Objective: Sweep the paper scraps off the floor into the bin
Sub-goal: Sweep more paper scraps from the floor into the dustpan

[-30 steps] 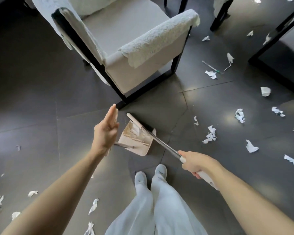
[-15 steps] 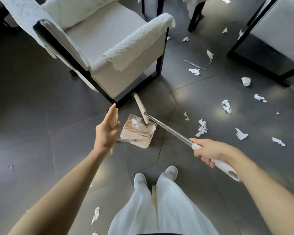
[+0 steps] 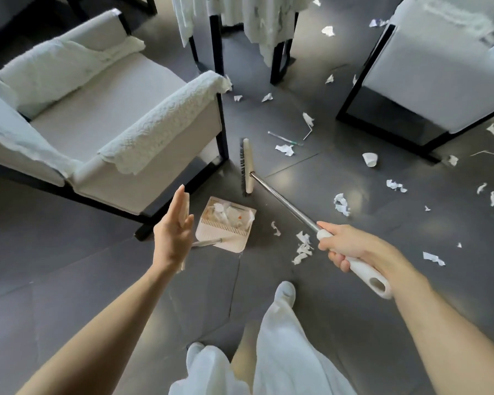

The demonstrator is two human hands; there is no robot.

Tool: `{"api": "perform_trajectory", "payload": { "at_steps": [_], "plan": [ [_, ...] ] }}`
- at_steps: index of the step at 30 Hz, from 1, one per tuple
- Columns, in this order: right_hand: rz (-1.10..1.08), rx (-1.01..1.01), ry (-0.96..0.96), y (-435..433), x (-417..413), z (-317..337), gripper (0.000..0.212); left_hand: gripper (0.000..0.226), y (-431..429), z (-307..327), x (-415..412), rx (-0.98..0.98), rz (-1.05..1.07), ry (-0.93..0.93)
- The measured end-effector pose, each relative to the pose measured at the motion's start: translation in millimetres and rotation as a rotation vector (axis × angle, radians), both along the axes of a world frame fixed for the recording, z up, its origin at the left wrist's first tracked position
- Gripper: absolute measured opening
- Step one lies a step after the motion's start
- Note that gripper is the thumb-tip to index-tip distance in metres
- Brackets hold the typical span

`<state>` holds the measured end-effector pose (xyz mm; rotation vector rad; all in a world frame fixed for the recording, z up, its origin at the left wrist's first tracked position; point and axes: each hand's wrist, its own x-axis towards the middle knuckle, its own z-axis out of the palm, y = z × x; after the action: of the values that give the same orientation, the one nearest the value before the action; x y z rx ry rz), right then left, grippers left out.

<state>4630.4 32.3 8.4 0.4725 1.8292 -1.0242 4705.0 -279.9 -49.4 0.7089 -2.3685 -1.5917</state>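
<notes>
My right hand (image 3: 344, 246) grips the white grip of a broom; its metal pole (image 3: 283, 199) runs up-left to the beige broom head (image 3: 247, 166), which rests on the dark floor beside the armchair's leg. A beige dustpan (image 3: 226, 223) holding several paper scraps lies just below the broom head. My left hand (image 3: 173, 232) has straight fingers, and its thumb holds the dustpan's white upright handle (image 3: 186, 202) against the palm. Paper scraps (image 3: 303, 248) lie right of the pan, and more scraps (image 3: 341, 205) are scattered to the right. No bin is in view.
A light armchair (image 3: 103, 132) with a black frame stands at the left. A second chair (image 3: 428, 81) is at the upper right, and cloth-draped black legs (image 3: 277, 61) stand at the top. A crushed paper cup (image 3: 370, 159) and straws (image 3: 285, 139) lie on the floor. My feet (image 3: 285, 292) are below.
The broom head has lifted out of the dustpan and swung away to the floor beyond it. My right hand moved up and right. My left hand kept its place by the pan.
</notes>
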Motion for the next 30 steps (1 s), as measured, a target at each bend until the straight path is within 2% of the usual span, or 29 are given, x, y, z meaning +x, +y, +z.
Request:
{"api": "perform_trajectory", "payload": {
  "at_steps": [8,15,19,23,27,30],
  "plan": [
    [-0.029,0.061,0.076,59,-135,-9,0.069,0.064,66,17,-125,-0.029,0.021,0.040],
    [-0.017,0.115,0.098,79,-251,-26,0.068,0.065,79,7,-241,-0.057,-0.024,0.046],
    [-0.003,0.135,0.111,72,-318,-27,0.068,0.068,78,2,-302,0.035,-0.029,0.029],
    [0.039,0.147,0.132,52,-389,-25,0.067,0.073,73,6,-361,0.043,-0.011,0.004],
    [0.094,0.151,0.130,29,-469,-27,0.064,0.068,62,15,-420,0.050,0.046,0.012],
    [0.184,0.156,0.147,10,-542,-34,0.062,0.075,56,16,-471,0.037,0.089,0.013]
  ]
}}
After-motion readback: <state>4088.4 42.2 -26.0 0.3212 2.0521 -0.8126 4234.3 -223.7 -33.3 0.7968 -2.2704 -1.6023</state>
